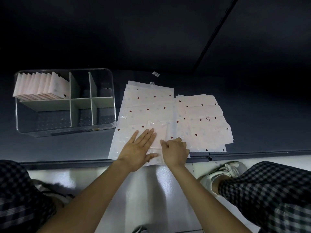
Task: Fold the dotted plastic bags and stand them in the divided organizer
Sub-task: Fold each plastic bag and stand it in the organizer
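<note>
A partly folded pale pink dotted bag (159, 133) lies on top of a flat stack of dotted plastic bags (148, 105) at the table's near edge. My left hand (139, 150) lies flat on the folded bag with straight fingers, pressing it down. Beside it, my right hand (175, 151) has curled fingers that pinch the bag's right edge. A second spread of dotted bags (205, 125) lies to the right. At the left stands the clear divided organizer (107, 105); several folded bags (42, 86) stand upright in its back left compartment.
The dark table (67, 148) ends at a front edge just below my hands, with pale floor beneath. My knees in checked trousers and a white shoe (223, 174) show at the bottom. A small label (156, 74) lies behind the stacks.
</note>
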The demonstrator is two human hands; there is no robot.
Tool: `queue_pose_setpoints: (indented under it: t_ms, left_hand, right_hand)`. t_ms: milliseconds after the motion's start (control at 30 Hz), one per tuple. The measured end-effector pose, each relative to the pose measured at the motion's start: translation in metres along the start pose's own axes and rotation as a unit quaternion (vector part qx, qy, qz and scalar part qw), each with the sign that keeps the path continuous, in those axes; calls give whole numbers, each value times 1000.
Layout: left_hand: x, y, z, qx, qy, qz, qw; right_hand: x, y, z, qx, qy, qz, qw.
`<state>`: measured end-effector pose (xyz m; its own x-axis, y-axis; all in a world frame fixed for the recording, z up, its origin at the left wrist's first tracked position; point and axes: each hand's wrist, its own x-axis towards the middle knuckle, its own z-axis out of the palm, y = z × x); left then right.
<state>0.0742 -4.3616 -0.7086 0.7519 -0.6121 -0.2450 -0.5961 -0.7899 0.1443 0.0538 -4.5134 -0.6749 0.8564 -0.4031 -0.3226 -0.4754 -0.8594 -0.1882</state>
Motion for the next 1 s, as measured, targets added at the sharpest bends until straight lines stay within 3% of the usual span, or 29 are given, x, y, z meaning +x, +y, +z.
queue_pose_setpoints:
  t_ms: [133, 267, 333, 400, 467, 500, 600, 700, 800, 900, 1000]
  left_hand:
    - [1, -1, -4, -35, 14, -4, 999]
    - [2, -6, -21, -81, 53, 0, 995]
    - [4, -11, -37, -134, 76, -7, 988]
    - [4, -18, -58, -177, 79, -2, 981]
    - [4, -28, -81, -168, 56, 8, 984]
    - [4, -32, -94, -147, 36, 5, 988]
    - [-2, -44, -129, -76, -8, 10, 997]
    - [-19, -59, -157, -99, -18, 1, 995]
    - [-43, -87, -177, -275, 32, -29, 961]
    - [-69, -125, -184, -462, 45, -46, 885]
    - [-89, -172, -175, -488, 28, -102, 866]
  right_hand:
    - [1, -2, -6, 64, -53, 39, 996]
    - [12, -8, -34, 264, -135, 84, 951]
    - [13, -12, -51, 304, -159, 94, 934]
    - [12, -16, -64, 258, -124, 31, 958]
    - [7, -21, -79, 191, -31, -91, 977]
    - [1, -27, -90, 162, -24, -171, 972]
    - [-11, -53, -108, -1, -114, -350, 930]
    - [-16, -85, -112, -28, -129, -346, 929]
    - [-16, -116, -120, 80, -168, -328, 926]
    - [-13, -146, -129, 185, -237, -297, 906]
    - [-3, -178, -138, 259, -304, -246, 883]
